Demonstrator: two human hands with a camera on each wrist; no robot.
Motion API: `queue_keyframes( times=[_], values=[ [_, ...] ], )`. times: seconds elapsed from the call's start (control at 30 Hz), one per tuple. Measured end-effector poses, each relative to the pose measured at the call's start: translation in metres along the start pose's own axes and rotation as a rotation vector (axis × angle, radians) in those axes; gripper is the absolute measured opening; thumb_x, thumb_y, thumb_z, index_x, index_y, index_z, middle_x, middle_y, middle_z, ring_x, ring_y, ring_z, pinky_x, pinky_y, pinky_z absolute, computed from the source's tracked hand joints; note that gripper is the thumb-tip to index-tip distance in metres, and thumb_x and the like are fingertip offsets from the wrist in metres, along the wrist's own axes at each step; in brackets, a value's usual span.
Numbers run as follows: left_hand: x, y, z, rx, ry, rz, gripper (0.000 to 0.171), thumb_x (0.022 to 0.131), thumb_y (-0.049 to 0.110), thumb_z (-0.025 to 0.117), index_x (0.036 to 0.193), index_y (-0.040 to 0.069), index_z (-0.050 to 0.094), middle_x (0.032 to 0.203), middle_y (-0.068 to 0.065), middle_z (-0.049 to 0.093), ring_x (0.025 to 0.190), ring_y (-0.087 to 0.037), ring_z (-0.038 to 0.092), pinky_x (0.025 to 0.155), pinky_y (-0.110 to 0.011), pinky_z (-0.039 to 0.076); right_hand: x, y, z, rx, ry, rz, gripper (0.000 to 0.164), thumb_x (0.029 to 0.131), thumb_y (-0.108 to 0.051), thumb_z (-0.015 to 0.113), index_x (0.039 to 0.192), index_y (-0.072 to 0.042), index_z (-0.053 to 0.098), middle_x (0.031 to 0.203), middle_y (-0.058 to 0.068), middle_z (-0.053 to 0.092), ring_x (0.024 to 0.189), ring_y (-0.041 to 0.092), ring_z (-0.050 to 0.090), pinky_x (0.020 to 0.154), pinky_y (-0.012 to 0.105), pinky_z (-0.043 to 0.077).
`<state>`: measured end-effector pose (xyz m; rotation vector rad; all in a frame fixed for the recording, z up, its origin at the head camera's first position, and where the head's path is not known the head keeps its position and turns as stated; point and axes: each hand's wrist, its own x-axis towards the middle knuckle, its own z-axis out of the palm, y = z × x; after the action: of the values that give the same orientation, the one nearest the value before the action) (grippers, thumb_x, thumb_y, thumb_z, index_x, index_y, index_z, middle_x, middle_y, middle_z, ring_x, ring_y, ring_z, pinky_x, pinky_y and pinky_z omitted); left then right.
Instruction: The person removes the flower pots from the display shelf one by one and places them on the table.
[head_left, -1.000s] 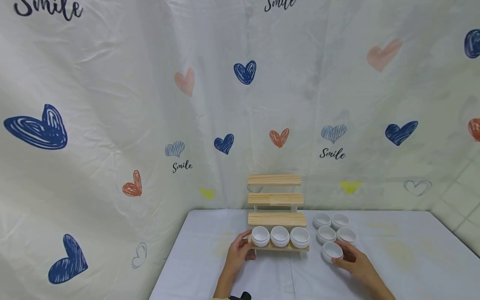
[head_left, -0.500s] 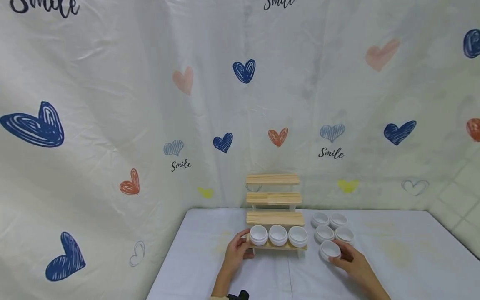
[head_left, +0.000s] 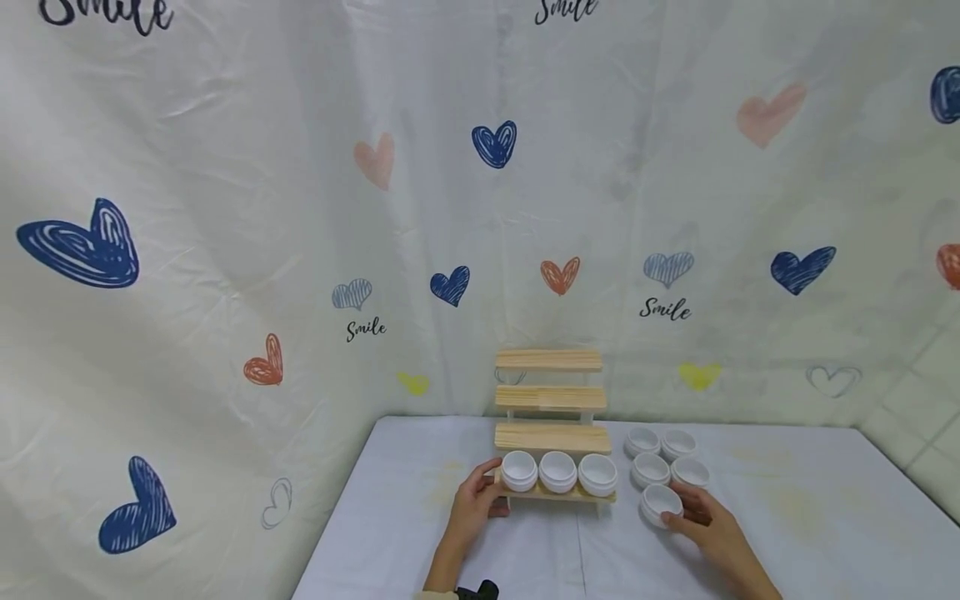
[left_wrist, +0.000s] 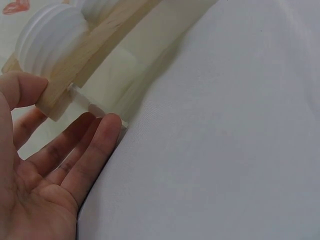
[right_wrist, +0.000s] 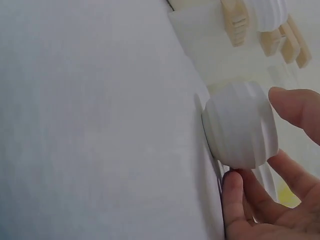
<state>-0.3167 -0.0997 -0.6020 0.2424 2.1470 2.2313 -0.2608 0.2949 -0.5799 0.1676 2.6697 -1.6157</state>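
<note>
My left hand [head_left: 472,502] grips the left end of the lowest wooden shelf [left_wrist: 82,60] of a four-step display stand. Its thumb lies on the board's end, with fingers beneath, close to a clear support leg [left_wrist: 90,102]. Three small white ribbed bowls stand in a row on that shelf: the left bowl [head_left: 519,472], middle bowl [head_left: 558,472] and right bowl [head_left: 597,475]. To the stand's right, my right hand [head_left: 708,529] holds another white ribbed bowl [right_wrist: 242,125] between thumb and fingers. That bowl is upright, its base right at the tablecloth.
Several more white bowls [head_left: 650,471] cluster just behind the held one. The stand's upper shelves [head_left: 552,437] are bare wood, rising toward the heart-patterned curtain [head_left: 450,200]. A white cloth [head_left: 382,517] covers the table.
The head view shifts slightly. Both hands keep their places, the left at the shelf end and the right on the bowl.
</note>
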Motion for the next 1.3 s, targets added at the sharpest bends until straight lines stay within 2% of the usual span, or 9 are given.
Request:
queue_keyframes(
  times=[0.1, 0.23, 0.37, 0.43, 0.5, 0.63, 0.83, 1.1, 1.3],
  values=[
    [0.000, -0.001, 0.000, -0.001, -0.004, 0.007, 0.047, 0.099, 0.016, 0.065, 0.144, 0.012, 0.056, 0.108, -0.007, 0.068, 0.098, -0.031, 0.071, 0.074, -0.042, 0.066, -0.002, -0.001, -0.001, 0.010, 0.028, -0.031, 0.072, 0.094, -0.035, 0.075, 0.150, -0.002, 0.044, 0.145, 0.027, 0.055, 0.097, -0.010, 0.056, 0.080, 0.017, 0.053],
    [-0.001, -0.001, 0.001, -0.001, -0.006, 0.015, 0.046, 0.099, 0.017, 0.065, 0.144, 0.012, 0.056, 0.107, -0.007, 0.068, 0.097, -0.027, 0.070, 0.074, -0.042, 0.066, -0.007, -0.008, -0.002, 0.015, 0.114, -0.067, 0.065, 0.095, -0.035, 0.074, 0.144, -0.001, 0.049, 0.137, 0.022, 0.061, 0.093, -0.018, 0.052, 0.078, 0.013, 0.052],
    [0.000, -0.002, 0.000, 0.013, -0.008, 0.010, 0.047, 0.099, 0.016, 0.065, 0.144, 0.011, 0.055, 0.107, -0.007, 0.069, 0.095, -0.025, 0.071, 0.074, -0.041, 0.067, -0.013, -0.021, -0.004, 0.054, 0.201, -0.086, 0.059, 0.094, -0.031, 0.075, 0.139, -0.001, 0.052, 0.117, -0.006, 0.070, 0.092, -0.019, 0.052, 0.076, 0.012, 0.052],
    [0.000, -0.003, 0.000, 0.013, -0.010, 0.007, 0.047, 0.099, 0.016, 0.064, 0.145, 0.011, 0.055, 0.107, -0.006, 0.069, 0.095, -0.027, 0.071, 0.074, -0.041, 0.066, -0.015, -0.030, -0.005, 0.061, 0.223, -0.111, 0.056, 0.094, -0.029, 0.075, 0.137, -0.002, 0.054, 0.108, -0.020, 0.067, 0.091, -0.018, 0.053, 0.076, 0.010, 0.051],
    [0.000, -0.003, 0.000, 0.010, -0.013, 0.007, 0.047, 0.099, 0.017, 0.064, 0.145, 0.012, 0.055, 0.107, -0.007, 0.069, 0.097, -0.028, 0.071, 0.074, -0.040, 0.066, -0.017, -0.040, -0.005, 0.058, 0.218, -0.138, 0.054, 0.095, -0.030, 0.074, 0.136, -0.002, 0.054, 0.105, -0.026, 0.064, 0.092, -0.018, 0.054, 0.077, 0.009, 0.050],
    [0.001, -0.002, 0.000, -0.001, -0.011, 0.004, 0.047, 0.099, 0.015, 0.064, 0.146, 0.012, 0.054, 0.109, -0.007, 0.068, 0.099, -0.028, 0.070, 0.076, -0.041, 0.066, -0.017, -0.061, 0.000, 0.053, 0.188, -0.192, 0.048, 0.095, -0.030, 0.073, 0.133, -0.004, 0.057, 0.114, -0.013, 0.068, 0.095, -0.014, 0.056, 0.080, 0.009, 0.050],
    [0.002, -0.002, 0.000, 0.007, -0.010, -0.002, 0.047, 0.099, 0.014, 0.063, 0.146, 0.013, 0.054, 0.110, -0.007, 0.068, 0.099, -0.025, 0.070, 0.077, -0.041, 0.066, -0.013, -0.084, 0.020, 0.073, 0.120, -0.213, 0.049, 0.095, -0.028, 0.074, 0.133, -0.002, 0.058, 0.127, 0.012, 0.065, 0.099, -0.007, 0.059, 0.084, 0.013, 0.053],
    [0.002, 0.000, -0.001, 0.001, -0.011, 0.003, 0.046, 0.100, 0.013, 0.062, 0.145, 0.013, 0.055, 0.109, -0.006, 0.068, 0.097, -0.024, 0.069, 0.076, -0.041, 0.066, 0.000, -0.104, 0.046, 0.076, 0.088, -0.185, 0.051, 0.093, -0.025, 0.076, 0.135, -0.003, 0.057, 0.137, 0.017, 0.060, 0.120, 0.027, 0.058, 0.092, 0.017, 0.050],
    [0.001, 0.000, 0.000, -0.003, -0.011, 0.001, 0.047, 0.099, 0.012, 0.062, 0.145, 0.012, 0.055, 0.109, -0.007, 0.067, 0.098, -0.023, 0.069, 0.077, -0.041, 0.066, 0.006, -0.104, 0.064, 0.104, 0.074, -0.152, 0.059, 0.092, -0.025, 0.077, 0.141, -0.005, 0.051, 0.142, 0.016, 0.057, 0.126, 0.031, 0.054, 0.098, 0.025, 0.049]
  ],
)
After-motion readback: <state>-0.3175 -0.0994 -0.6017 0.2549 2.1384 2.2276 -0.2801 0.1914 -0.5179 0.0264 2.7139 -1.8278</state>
